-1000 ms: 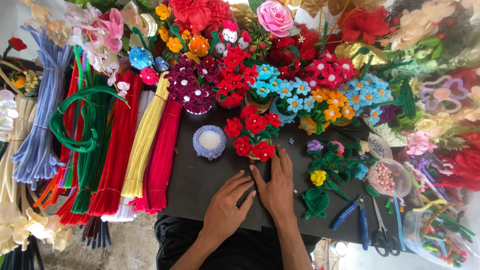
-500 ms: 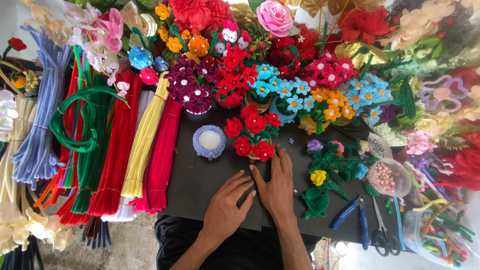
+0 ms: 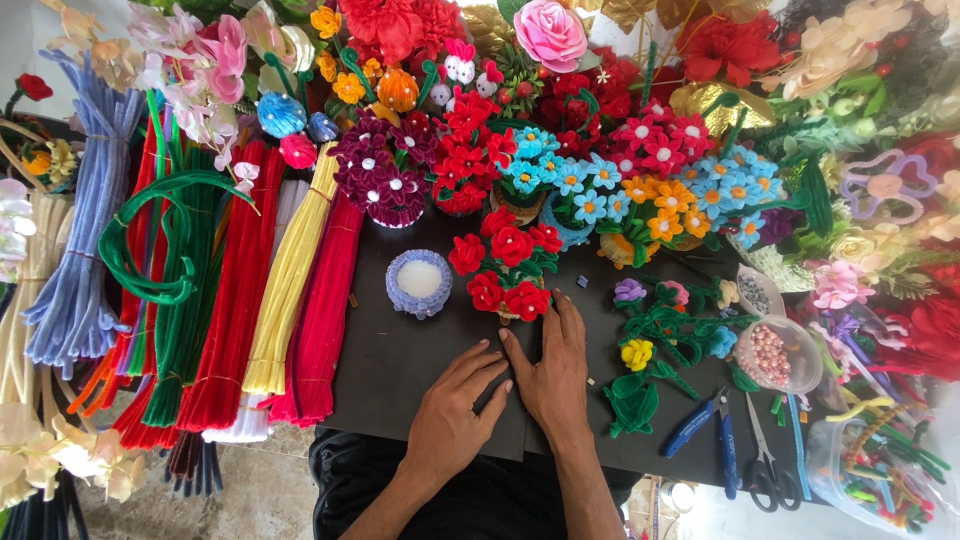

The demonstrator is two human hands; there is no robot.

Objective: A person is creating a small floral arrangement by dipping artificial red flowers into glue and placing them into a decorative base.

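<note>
Both hands, left hand (image 3: 450,415) and right hand (image 3: 553,375), lie flat, fingers spread (holding nothing) on the black tabletop (image 3: 400,360); red pipe-cleaner flower bouquet (image 3: 508,265) at twelve o'clock.

Left hand (image 3: 452,415): palm down, flat, fingers spread slightly, pointing up and right, empty. Right hand (image 3: 553,370): palm down, flat just right of left hand, fingers extended forward, thumb touching left fingertips. Both forearms angled inward, bare.
</note>
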